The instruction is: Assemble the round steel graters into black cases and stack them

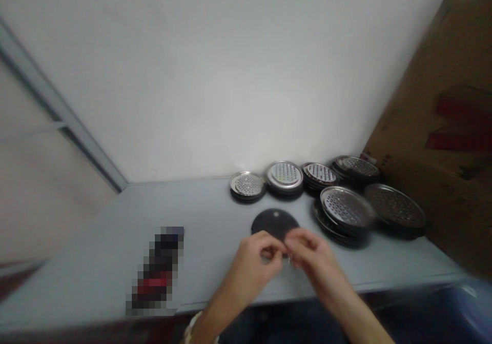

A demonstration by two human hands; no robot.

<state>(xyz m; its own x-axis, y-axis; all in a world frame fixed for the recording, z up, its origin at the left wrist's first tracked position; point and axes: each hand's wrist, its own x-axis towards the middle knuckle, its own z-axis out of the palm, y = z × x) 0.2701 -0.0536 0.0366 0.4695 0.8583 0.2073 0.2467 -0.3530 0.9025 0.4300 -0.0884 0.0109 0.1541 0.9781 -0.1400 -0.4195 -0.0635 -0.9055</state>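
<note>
My left hand (257, 262) and my right hand (311, 257) meet with fingers curled at the lower edge of a black round disc (274, 223), which has a small hole near its top. Both hands seem to pinch the disc, and its lower part is hidden behind my fingers. A small shiny metal piece (288, 260) shows between them. Closest to my right hand lies a stack of round perforated steel plates (346, 208).
Along the back of the grey table (96, 262) stand more stacks of perforated steel plates (282, 177). A pixelated, obscured object (157, 269) lies at left. A brown cardboard sheet (434, 108) rises at right, behind the stacks, and a white wall (192, 77) stands behind the table.
</note>
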